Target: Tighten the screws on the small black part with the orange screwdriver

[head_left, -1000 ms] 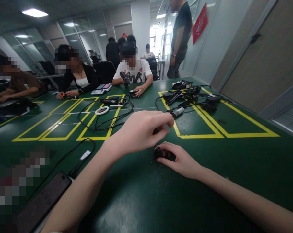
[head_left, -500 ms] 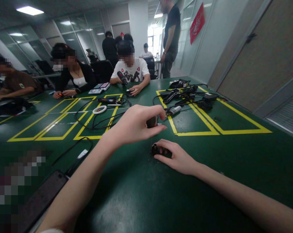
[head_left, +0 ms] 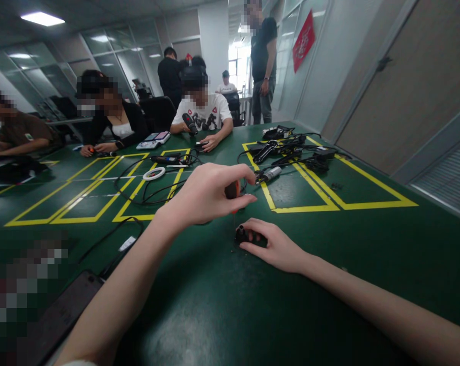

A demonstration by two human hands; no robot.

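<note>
In the middle of the head view, a screwdriver [head_left: 233,190] with a black and orange handle stands upright, its thin shaft pointing down. My left hand [head_left: 207,195] curls around the handle, with thumb and forefinger reaching past it and their tips apart. Just below, my right hand [head_left: 274,244] grips a small black part [head_left: 240,235] against the green tabletop [head_left: 199,305]. A short dark tube sticks up from this part. The shaft's tip reaches down beside the part; exact contact is too small to make out. Fingers cover most of the part.
Cables and black devices [head_left: 287,147] lie at the back right, near a silver cylinder [head_left: 271,174]. A white ring [head_left: 154,174] and a black tool [head_left: 165,159] lie left of centre. A dark phone-like device [head_left: 69,305] is at the near left. A co-worker [head_left: 201,112] sits opposite.
The view has shifted slightly. More of the screwdriver's orange shows between my left fingers, which have turned a little around the handle. My right hand keeps its hold on the black part.
</note>
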